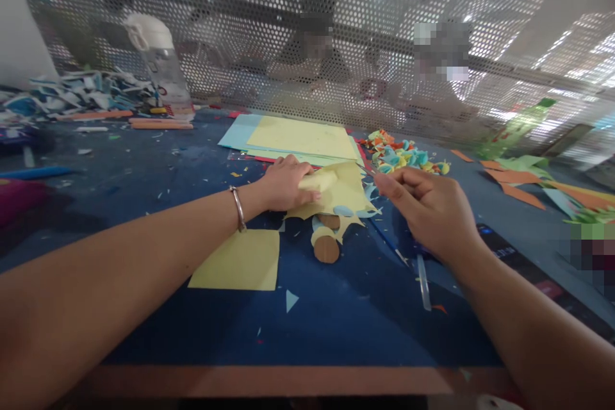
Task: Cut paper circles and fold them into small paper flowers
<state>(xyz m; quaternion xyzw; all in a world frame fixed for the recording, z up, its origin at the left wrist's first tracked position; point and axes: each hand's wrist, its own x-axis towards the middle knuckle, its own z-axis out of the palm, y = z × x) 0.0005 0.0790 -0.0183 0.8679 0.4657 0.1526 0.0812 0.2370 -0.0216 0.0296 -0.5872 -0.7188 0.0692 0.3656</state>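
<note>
My left hand [291, 182] is closed on a sheet of pale yellow paper [343, 186] with jagged, cut-out edges, part of it bulging up under my fingers. In my right hand [423, 198] is a slim pointed metal tool [366, 170], perhaps tweezers; its tip is at the paper's right edge. Light blue cut pieces [344, 211] show along the paper's lower edge. Just below lies a short roll [326, 248] with a brown round end and yellow and blue paper around it. A square yellow sheet [240, 261] lies under my left forearm.
Stacked coloured sheets [298, 134] lie behind my hands, beside a pile of small coloured paper bits [398, 152]. A thin blue-handled tool [389, 240], a phone [538, 275] and orange strips [514, 176] are on the right. A bottle [166, 70] stands back left, before a perforated screen [269, 25].
</note>
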